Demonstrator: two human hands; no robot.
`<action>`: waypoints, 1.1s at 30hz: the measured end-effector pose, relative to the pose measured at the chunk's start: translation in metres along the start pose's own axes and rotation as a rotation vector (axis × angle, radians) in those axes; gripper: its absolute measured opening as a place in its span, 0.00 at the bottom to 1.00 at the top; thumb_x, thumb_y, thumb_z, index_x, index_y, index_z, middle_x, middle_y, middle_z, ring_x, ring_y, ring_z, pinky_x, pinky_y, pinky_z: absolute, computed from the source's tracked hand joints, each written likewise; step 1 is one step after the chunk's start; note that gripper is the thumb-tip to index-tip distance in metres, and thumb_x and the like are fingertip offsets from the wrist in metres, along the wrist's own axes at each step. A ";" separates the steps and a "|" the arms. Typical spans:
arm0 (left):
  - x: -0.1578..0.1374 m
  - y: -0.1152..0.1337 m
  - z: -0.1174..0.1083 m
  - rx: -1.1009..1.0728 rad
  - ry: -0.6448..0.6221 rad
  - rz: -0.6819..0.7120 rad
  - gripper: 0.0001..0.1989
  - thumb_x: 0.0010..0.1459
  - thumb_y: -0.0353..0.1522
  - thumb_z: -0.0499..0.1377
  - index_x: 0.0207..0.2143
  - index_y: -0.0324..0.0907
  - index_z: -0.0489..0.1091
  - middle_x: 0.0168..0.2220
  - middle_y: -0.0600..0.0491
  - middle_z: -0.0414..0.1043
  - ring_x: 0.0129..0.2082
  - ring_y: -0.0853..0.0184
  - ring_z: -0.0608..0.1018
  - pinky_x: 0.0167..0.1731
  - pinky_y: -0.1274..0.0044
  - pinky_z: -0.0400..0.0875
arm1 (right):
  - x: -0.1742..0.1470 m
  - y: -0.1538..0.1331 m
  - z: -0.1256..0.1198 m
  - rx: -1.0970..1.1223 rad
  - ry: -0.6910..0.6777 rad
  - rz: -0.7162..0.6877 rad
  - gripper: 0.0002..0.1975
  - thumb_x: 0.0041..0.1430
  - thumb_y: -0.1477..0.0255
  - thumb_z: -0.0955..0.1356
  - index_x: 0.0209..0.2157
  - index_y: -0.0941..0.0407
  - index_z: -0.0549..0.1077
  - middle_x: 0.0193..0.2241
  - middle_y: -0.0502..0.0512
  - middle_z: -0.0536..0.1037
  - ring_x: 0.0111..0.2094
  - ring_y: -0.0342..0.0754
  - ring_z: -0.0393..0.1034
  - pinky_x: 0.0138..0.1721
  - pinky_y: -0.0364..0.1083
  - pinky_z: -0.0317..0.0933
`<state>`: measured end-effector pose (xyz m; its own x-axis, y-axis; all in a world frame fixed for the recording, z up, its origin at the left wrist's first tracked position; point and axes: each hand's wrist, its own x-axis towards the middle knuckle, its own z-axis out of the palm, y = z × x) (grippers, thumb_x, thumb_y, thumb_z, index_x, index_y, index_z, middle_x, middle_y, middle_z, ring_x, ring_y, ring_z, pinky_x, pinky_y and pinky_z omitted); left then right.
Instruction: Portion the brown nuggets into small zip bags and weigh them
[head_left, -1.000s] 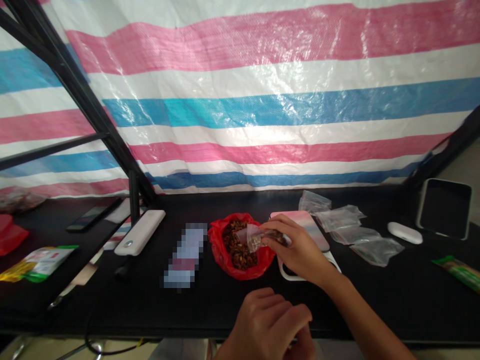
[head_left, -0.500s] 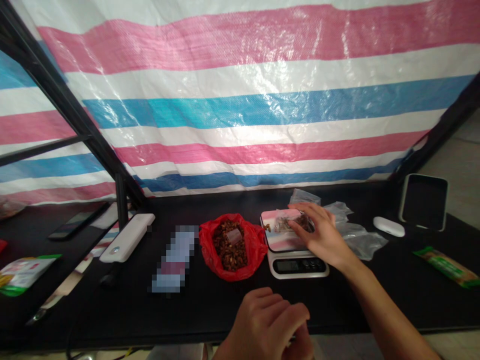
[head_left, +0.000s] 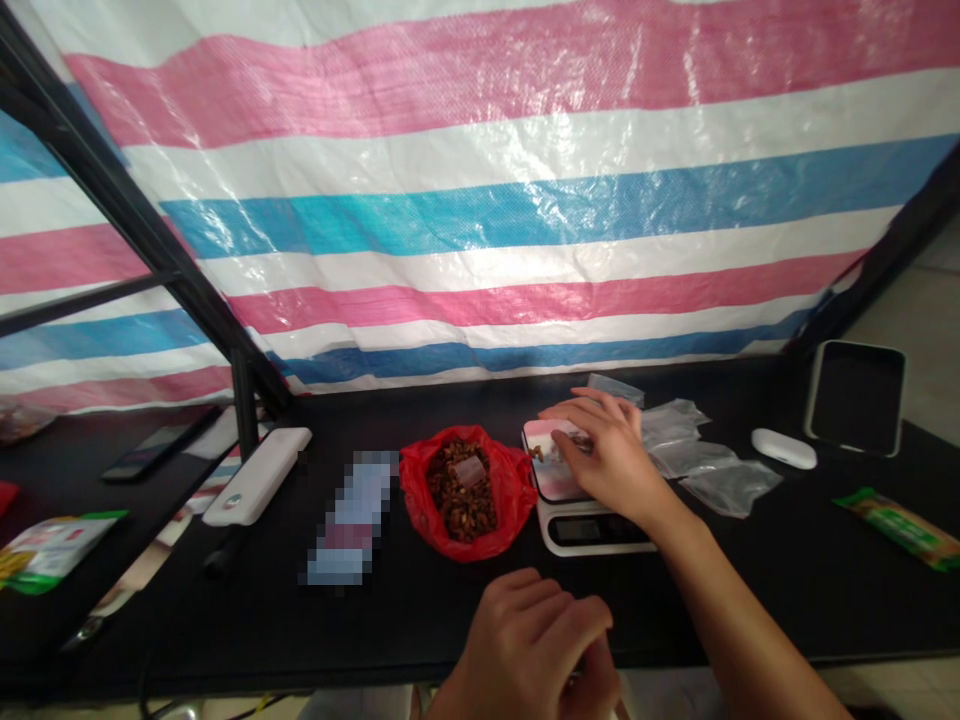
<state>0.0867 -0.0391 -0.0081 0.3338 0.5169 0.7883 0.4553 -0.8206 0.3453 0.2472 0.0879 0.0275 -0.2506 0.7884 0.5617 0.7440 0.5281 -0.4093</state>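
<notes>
My right hand [head_left: 606, 450] lies over the pan of a small kitchen scale [head_left: 564, 538], fingers stretched out and thumb apart. Beneath it shows part of a small clear bag of brown pieces [head_left: 574, 441], mostly covered by the hand. A loose brown piece [head_left: 535, 453] rests at the pan's left edge. Low in front of the scale, my left hand [head_left: 536, 640] is closed with its fingers curled in; whatever it may hold is hidden. Just left of the scale stands an open red plastic bag [head_left: 420, 515] full of brown dried pieces, with a small clear scoop-like piece [head_left: 470, 471] on top.
Clear plastic bags [head_left: 697, 455] lie right of the scale. Farther right are a white oval case [head_left: 784, 449], a dark-screened device [head_left: 856, 398] and a green snack packet [head_left: 896, 530]. A white oblong device [head_left: 259, 477] lies left, before a black frame post [head_left: 244, 400]. Striped sheeting [head_left: 487, 220] hangs behind.
My right hand has moved a little left and flattened over the small clear bag, covering more of it. The left hand stays closed, nearly in place. The view has shifted slightly.
</notes>
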 end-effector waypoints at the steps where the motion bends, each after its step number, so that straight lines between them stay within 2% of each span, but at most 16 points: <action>1: 0.001 -0.001 -0.002 -0.002 0.013 -0.015 0.11 0.55 0.21 0.53 0.37 0.42 0.68 0.19 0.59 0.67 0.17 0.71 0.66 0.22 0.74 0.59 | -0.001 0.005 -0.002 -0.004 0.012 0.014 0.13 0.63 0.72 0.66 0.47 0.46 0.78 0.48 0.51 0.82 0.59 0.60 0.65 0.59 0.64 0.47; 3: 0.007 -0.006 -0.005 -0.007 0.027 -0.074 0.10 0.57 0.21 0.54 0.37 0.42 0.68 0.23 0.55 0.70 0.22 0.69 0.70 0.24 0.75 0.62 | -0.003 0.015 -0.007 -0.004 0.021 0.041 0.13 0.62 0.70 0.67 0.47 0.46 0.78 0.48 0.53 0.82 0.57 0.61 0.67 0.59 0.64 0.49; 6: 0.019 -0.016 -0.008 0.029 0.017 -0.215 0.09 0.61 0.22 0.54 0.39 0.42 0.70 0.33 0.50 0.75 0.34 0.64 0.75 0.35 0.73 0.70 | -0.007 0.029 -0.014 0.017 -0.006 0.062 0.13 0.61 0.68 0.68 0.48 0.47 0.77 0.48 0.55 0.81 0.55 0.61 0.69 0.57 0.63 0.52; 9: 0.028 -0.028 -0.005 0.173 -0.016 -0.330 0.09 0.63 0.23 0.55 0.41 0.43 0.72 0.39 0.49 0.76 0.42 0.61 0.76 0.43 0.68 0.73 | -0.012 0.039 -0.019 0.039 -0.046 0.070 0.14 0.62 0.67 0.69 0.50 0.47 0.76 0.49 0.55 0.80 0.55 0.61 0.68 0.58 0.63 0.52; 13: 0.027 -0.037 0.002 0.439 -0.107 -0.407 0.09 0.64 0.25 0.55 0.41 0.43 0.74 0.40 0.50 0.77 0.42 0.57 0.75 0.43 0.64 0.72 | -0.016 0.044 -0.025 0.045 -0.073 0.072 0.15 0.62 0.67 0.69 0.51 0.46 0.75 0.51 0.55 0.79 0.57 0.61 0.67 0.59 0.64 0.51; 16: 0.022 -0.038 0.004 0.559 -0.154 -0.443 0.09 0.62 0.24 0.56 0.38 0.43 0.75 0.39 0.51 0.78 0.42 0.56 0.75 0.41 0.63 0.72 | -0.018 0.045 -0.029 0.038 -0.066 0.072 0.15 0.63 0.67 0.69 0.51 0.46 0.74 0.51 0.55 0.79 0.57 0.61 0.67 0.59 0.64 0.52; 20: 0.026 -0.037 0.003 0.641 -0.096 -0.461 0.09 0.62 0.24 0.57 0.38 0.42 0.76 0.40 0.49 0.79 0.44 0.54 0.74 0.44 0.63 0.71 | -0.018 0.047 -0.034 0.045 -0.068 0.082 0.14 0.62 0.68 0.69 0.50 0.47 0.75 0.50 0.56 0.79 0.57 0.61 0.67 0.59 0.64 0.52; 24: 0.049 -0.036 0.004 0.675 -0.064 -0.471 0.08 0.64 0.27 0.57 0.40 0.42 0.76 0.42 0.48 0.78 0.47 0.54 0.73 0.46 0.63 0.69 | -0.018 0.047 -0.034 0.045 -0.098 0.068 0.14 0.61 0.69 0.70 0.49 0.48 0.76 0.50 0.56 0.80 0.56 0.61 0.67 0.59 0.65 0.52; 26: 0.061 -0.039 0.008 0.670 -0.112 -0.497 0.08 0.64 0.30 0.57 0.39 0.43 0.76 0.41 0.48 0.77 0.46 0.54 0.73 0.45 0.64 0.69 | -0.018 0.045 -0.033 0.029 -0.111 0.045 0.15 0.60 0.69 0.71 0.49 0.48 0.76 0.49 0.56 0.80 0.56 0.61 0.67 0.59 0.65 0.52; 30: 0.077 -0.052 0.014 0.653 -0.259 -0.557 0.12 0.66 0.33 0.56 0.48 0.44 0.76 0.45 0.48 0.77 0.48 0.53 0.73 0.47 0.63 0.68 | -0.017 0.040 -0.030 0.021 -0.118 0.011 0.16 0.60 0.70 0.71 0.50 0.49 0.75 0.49 0.56 0.80 0.56 0.61 0.67 0.59 0.64 0.53; 33: 0.080 -0.060 0.014 0.629 -0.359 -0.561 0.13 0.67 0.32 0.55 0.51 0.44 0.75 0.45 0.48 0.77 0.48 0.54 0.74 0.47 0.64 0.67 | -0.017 0.037 -0.031 0.028 -0.110 0.013 0.16 0.60 0.69 0.71 0.50 0.49 0.75 0.49 0.56 0.80 0.56 0.61 0.68 0.59 0.65 0.53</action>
<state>0.0979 0.0546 0.0271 0.1159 0.9307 0.3469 0.9586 -0.1962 0.2061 0.2983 0.0843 0.0248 -0.3092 0.8242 0.4745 0.7302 0.5254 -0.4368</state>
